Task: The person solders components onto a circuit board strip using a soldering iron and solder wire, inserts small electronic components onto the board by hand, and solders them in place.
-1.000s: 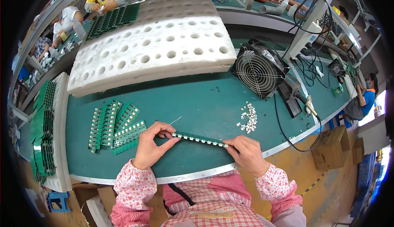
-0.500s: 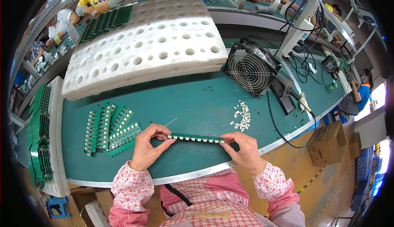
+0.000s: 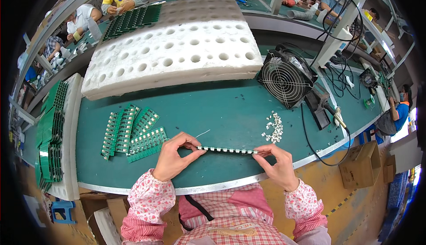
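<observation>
A narrow circuit board strip point(image 3: 227, 150) with a row of small white connectors is held level over the green bench, nearly edge-on to me. My left hand point(image 3: 176, 155) pinches its left end between thumb and fingers. At its right end, my right hand point(image 3: 278, 164) grips it the same way. Left of my left hand lie several green circuit board strips point(image 3: 133, 132), some overlapping, with white connectors on them. A pile of loose white connectors point(image 3: 274, 127) is spread beyond my right hand. One thin pale wire point(image 3: 203, 133) lies just past my left fingers.
Across the back rests a big white foam block point(image 3: 177, 54) with round holes, bearing green boards point(image 3: 133, 21). More boards point(image 3: 51, 134) stand in foam at the left. A black fan point(image 3: 286, 78) and a soldering iron point(image 3: 335, 114) with its cable are at the right. Several people work beyond.
The strip has been tipped so that its green face hardly shows and its connector row stands out. Both hands still hold its ends. The whole view has shifted slightly.
</observation>
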The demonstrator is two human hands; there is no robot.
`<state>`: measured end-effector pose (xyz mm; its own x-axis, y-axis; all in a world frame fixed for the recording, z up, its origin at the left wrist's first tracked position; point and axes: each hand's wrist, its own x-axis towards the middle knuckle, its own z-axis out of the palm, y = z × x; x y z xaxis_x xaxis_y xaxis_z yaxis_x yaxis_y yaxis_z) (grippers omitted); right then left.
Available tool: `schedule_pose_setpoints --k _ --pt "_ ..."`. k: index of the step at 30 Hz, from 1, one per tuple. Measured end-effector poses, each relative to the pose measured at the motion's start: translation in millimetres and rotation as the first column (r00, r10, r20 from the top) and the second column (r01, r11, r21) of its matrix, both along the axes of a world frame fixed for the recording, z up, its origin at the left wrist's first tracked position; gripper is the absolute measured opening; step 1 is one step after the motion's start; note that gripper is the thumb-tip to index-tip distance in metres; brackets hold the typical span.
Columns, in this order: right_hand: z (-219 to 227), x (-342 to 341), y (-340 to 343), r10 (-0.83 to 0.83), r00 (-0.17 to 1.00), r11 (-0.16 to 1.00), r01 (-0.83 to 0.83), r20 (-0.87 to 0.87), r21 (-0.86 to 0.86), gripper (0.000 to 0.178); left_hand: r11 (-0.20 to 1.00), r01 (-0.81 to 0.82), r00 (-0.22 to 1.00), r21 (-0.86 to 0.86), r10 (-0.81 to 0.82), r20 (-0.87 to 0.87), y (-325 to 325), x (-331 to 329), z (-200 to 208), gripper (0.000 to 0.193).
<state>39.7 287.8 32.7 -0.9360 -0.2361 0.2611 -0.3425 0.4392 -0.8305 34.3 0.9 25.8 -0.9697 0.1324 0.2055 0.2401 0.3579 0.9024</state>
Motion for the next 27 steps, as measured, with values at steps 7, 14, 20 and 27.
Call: schedule_pose_setpoints --k 7,14,20,27 --pt "1 6 7 0.004 1.000 1.000 -0.004 0.009 0.021 0.016 0.996 0.067 0.997 -0.062 -0.069 -0.032 2 9 5 0.017" --pt "2 14 10 0.001 1.000 1.000 -0.001 0.004 0.025 0.018 0.989 0.133 0.989 -0.065 -0.137 -0.063 4 18 8 0.017" --pt "1 15 9 -0.004 1.000 0.999 0.004 -0.003 0.035 0.018 0.987 0.156 0.988 0.024 -0.155 -0.015 1 22 5 0.014" --pt "2 13 9 0.000 1.000 0.999 0.000 -0.008 0.032 0.018 0.991 0.135 0.990 -0.010 -0.135 -0.041 2 22 5 0.012"
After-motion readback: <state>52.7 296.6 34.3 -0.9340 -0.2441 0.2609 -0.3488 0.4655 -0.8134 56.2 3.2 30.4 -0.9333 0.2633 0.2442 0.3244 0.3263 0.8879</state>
